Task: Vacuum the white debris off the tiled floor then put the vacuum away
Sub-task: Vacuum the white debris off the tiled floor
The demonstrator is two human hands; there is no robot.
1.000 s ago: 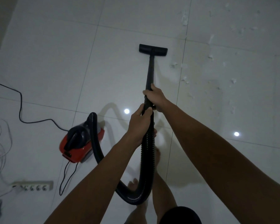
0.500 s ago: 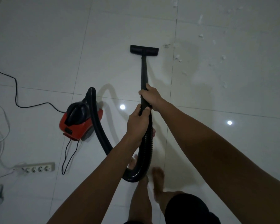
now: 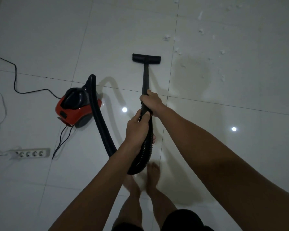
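A person works a vacuum across a tiled floor [image 3: 40,30], both hands clamped on the black wand [image 3: 145,77]. The right hand [image 3: 151,101] grips the rigid tube higher up, fingers curled round it; the left hand [image 3: 137,129] holds just below, where the tube meets the ribbed hose [image 3: 100,117]. The nozzle [image 3: 146,58] lies flat on the floor ahead of the person, short of the white debris [image 3: 200,31], which is scattered toward the floor's far right, beyond a grout line and apart from the nozzle. The red canister [image 3: 77,112] sits on the floor to the left, its hose looping down past the bare feet [image 3: 153,174]. A black cord [image 3: 15,75] trails off toward the left edge, and a power strip [image 3: 30,153] lies near the lower left. The wand looks stiff and light, best steered with the two-handed hold shown; the hose appears soft and likely to drag the small canister along. Judging by the scraps, the sweeping is far from finished, and the glossy tiles may prove slippery underfoot.
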